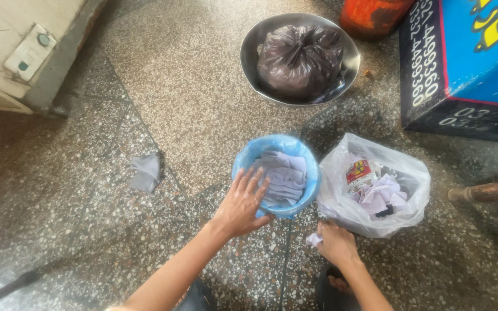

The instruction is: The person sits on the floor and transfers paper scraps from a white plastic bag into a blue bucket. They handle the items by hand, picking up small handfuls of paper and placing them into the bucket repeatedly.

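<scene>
- Speckled stone floor with dark joint lines fills the view; a pale wall fitting with a switch plate sits far left.
- Far right stands a blue box with painted sides, and just left of it the bottom of an orange cylinder.
- Far centre, a metal bowl holds a knotted dark plastic bag.
- Near right, a clear plastic bag lies open on the floor with pale cloth scraps and a small red and yellow packet inside.
- Just left of it, touching or nearly so, sits a blue bag, its mouth rolled open and full of folded pale cloth pieces.
- Left hand lies palm down on the near left rim of the blue bag, fingers spread apart, their tips reaching over the edge onto the cloth pieces.
- Right hand rests on the floor at the near edge of the clear bag, fingers curled around a small pale scrap that pokes out at its left side.
- Well apart on the left, a grey scrap of cloth lies alone on the floor.
- At the right edge a brown wooden stick juts in.
</scene>
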